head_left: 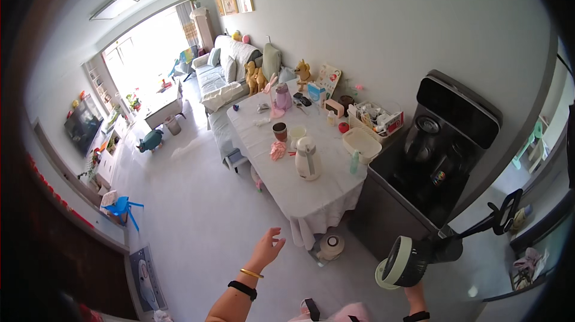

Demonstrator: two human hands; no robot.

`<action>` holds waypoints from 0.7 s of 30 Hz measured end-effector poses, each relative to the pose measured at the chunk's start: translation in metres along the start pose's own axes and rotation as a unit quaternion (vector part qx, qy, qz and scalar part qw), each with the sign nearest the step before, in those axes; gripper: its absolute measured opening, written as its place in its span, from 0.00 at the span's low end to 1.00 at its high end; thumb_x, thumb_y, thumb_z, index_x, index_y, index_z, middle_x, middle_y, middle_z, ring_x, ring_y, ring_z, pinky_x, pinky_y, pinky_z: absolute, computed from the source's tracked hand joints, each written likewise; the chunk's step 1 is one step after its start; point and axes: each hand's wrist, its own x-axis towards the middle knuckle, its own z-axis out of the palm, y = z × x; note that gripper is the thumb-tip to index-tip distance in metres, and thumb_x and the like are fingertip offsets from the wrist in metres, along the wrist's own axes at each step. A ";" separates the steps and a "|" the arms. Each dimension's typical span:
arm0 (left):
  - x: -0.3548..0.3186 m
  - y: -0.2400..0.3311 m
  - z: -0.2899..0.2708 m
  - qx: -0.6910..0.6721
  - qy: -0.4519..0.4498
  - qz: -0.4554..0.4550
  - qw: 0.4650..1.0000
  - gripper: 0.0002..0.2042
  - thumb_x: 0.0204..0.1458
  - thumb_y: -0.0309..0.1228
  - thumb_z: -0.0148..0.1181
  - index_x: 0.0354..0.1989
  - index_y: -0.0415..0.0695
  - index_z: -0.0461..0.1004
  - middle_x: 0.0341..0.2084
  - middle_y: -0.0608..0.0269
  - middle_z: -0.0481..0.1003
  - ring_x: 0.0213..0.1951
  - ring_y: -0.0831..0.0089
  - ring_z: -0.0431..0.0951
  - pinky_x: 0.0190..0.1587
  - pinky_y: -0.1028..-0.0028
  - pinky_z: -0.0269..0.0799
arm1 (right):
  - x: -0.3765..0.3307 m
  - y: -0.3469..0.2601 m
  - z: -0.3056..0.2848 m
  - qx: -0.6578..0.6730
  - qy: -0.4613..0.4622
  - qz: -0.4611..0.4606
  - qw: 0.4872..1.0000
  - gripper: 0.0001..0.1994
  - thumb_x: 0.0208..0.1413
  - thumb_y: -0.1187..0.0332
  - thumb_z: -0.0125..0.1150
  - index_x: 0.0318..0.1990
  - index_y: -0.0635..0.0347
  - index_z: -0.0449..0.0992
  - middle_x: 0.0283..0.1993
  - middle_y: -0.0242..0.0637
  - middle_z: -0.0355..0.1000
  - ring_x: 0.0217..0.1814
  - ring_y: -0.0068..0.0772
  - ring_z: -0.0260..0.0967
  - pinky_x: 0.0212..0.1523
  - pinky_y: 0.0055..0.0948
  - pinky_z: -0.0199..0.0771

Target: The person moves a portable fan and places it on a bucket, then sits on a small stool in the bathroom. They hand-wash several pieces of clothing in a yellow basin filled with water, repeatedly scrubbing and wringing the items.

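My left hand (pixel 268 248) is in the air in front of the table, its fingers apart and nothing in them. A gold bangle and a black band are on that wrist. My right hand (pixel 414 292) is at the lower right, partly hidden beneath a small desk fan (pixel 407 262), which it appears to hold. The fan has a pale green rim, a dark grille and a round pale green base. It is tilted beside the dark water dispenser (pixel 389 214). Close behind the fan is a black handled stand (pixel 473 229).
A cloth-covered table (pixel 263 163) holds a white kettle (pixel 308 163), a brown cup (pixel 280 131), a pink cloth (pixel 277 151) and a cream basket (pixel 361 142). Beneath its near corner is a round white appliance (pixel 330 246). A sofa (pixel 221 76) and blue chair (pixel 123 207) are farther away.
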 end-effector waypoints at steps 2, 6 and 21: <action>0.034 -0.002 -0.010 0.008 0.000 0.012 1.000 0.22 0.52 0.37 0.56 0.53 0.42 0.61 0.49 0.50 0.70 0.46 0.60 0.75 0.46 0.67 0.70 | 0.018 -0.021 0.021 -0.043 -0.006 -0.076 0.996 0.23 0.56 0.65 0.53 0.58 0.62 0.61 0.59 0.42 0.63 0.62 0.40 0.58 0.59 0.34 0.57; 0.103 0.008 -0.013 -0.017 0.029 0.054 0.998 0.24 0.52 0.37 0.57 0.54 0.41 0.59 0.50 0.50 0.69 0.47 0.60 0.74 0.46 0.67 0.71 | 0.073 -0.037 0.038 0.085 -0.067 -0.065 0.992 0.22 0.58 0.67 0.50 0.59 0.63 0.59 0.61 0.44 0.59 0.64 0.41 0.56 0.61 0.34 0.55; 0.451 -0.106 -0.114 -0.173 0.042 -0.160 0.971 0.35 0.49 0.40 0.61 0.62 0.42 0.50 0.56 0.45 0.60 0.55 0.60 0.65 0.53 0.67 0.63 | 0.203 -0.049 0.137 0.041 0.114 0.062 0.991 0.23 0.59 0.67 0.49 0.60 0.63 0.59 0.61 0.43 0.60 0.63 0.38 0.56 0.61 0.34 0.54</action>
